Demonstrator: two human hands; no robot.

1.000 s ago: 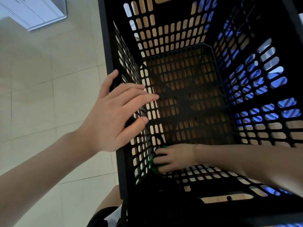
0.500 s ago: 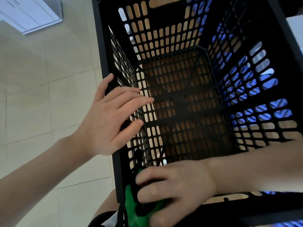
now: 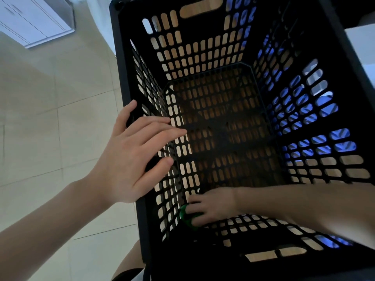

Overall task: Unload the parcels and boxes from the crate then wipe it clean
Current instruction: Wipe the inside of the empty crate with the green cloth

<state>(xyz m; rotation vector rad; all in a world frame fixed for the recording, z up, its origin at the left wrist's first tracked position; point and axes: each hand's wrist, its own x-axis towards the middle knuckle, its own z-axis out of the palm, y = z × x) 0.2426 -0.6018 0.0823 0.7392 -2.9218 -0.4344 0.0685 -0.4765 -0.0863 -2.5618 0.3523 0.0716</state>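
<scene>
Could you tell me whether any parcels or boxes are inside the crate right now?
No, the crate has a bare slotted floor; only the right hand gripping a green cloth is inside, at its near left corner.

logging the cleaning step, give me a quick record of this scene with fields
crate: black slotted plastic crate, no parcels or boxes visible inside
left hand: left hand rests on the crate's left rim, fingers spread over the wall
right hand: right hand is deep inside, at the near-left bottom corner
tool: green cloth, held under the right hand's fingers
floor: pale tiles
stage: unloaded, wiping under way
</scene>
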